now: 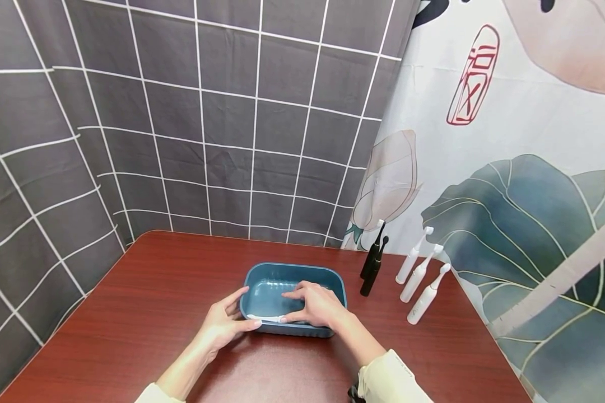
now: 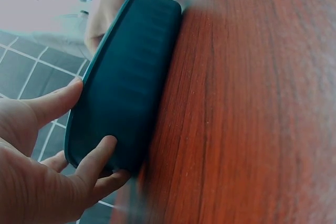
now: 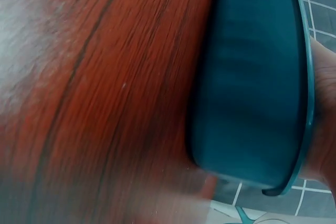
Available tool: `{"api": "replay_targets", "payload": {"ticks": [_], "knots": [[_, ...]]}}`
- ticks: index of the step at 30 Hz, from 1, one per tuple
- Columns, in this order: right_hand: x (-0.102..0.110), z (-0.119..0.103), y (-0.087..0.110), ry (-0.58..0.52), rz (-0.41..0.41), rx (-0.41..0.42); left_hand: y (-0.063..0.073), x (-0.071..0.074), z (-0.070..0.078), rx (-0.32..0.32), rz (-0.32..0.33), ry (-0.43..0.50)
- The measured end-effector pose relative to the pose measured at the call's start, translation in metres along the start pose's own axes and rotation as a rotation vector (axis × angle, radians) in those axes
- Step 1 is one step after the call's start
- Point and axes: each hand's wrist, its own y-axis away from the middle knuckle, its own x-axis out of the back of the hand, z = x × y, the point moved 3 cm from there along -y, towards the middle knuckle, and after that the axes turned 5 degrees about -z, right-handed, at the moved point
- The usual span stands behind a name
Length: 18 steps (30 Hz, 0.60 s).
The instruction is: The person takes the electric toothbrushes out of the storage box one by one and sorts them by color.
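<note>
A blue rectangular plastic basin (image 1: 294, 266) sits on the red-brown wooden table. My left hand (image 1: 219, 324) holds its left end, thumb on the near rim. In the left wrist view, the fingertips (image 2: 108, 141) press the outside of the basin wall. My right hand (image 1: 317, 307) reaches into the basin over the right part, index finger and thumb spread apart. A slim white toothbrush (image 1: 266, 319) lies along the inner near wall, with the right thumb tip right at its visible right end. In the right wrist view, the basin wall (image 3: 252, 93) hides most of that hand.
To the right of the basin stand two black electric toothbrushes (image 1: 372, 271) and three white electric toothbrushes (image 1: 424, 294) in slanting rows. A grey checked curtain (image 1: 222, 123) hangs behind the table (image 1: 171, 280), and a floral cloth (image 1: 514, 184) hangs on the right.
</note>
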Motion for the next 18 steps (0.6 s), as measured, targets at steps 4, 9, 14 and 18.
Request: {"api": "replay_targets", "payload": {"ticks": [4, 9, 14, 18], "knots": [[-0.003, -0.003, -0.005, 0.016, 0.000, 0.033, 0.000, 0.000, 0.000, -0.002, -0.001, 0.002], [-0.007, -0.005, -0.009, 0.034, -0.005, 0.054, 0.002, 0.000, 0.001, -0.006, -0.006, 0.012], [-0.009, -0.005, -0.013, 0.006, -0.020, 0.038, 0.001, 0.000, 0.000, -0.005, -0.004, 0.008], [-0.011, -0.004, -0.014, 0.033, -0.027, 0.063, 0.002, 0.000, 0.000, 0.000, 0.000, 0.001]]}}
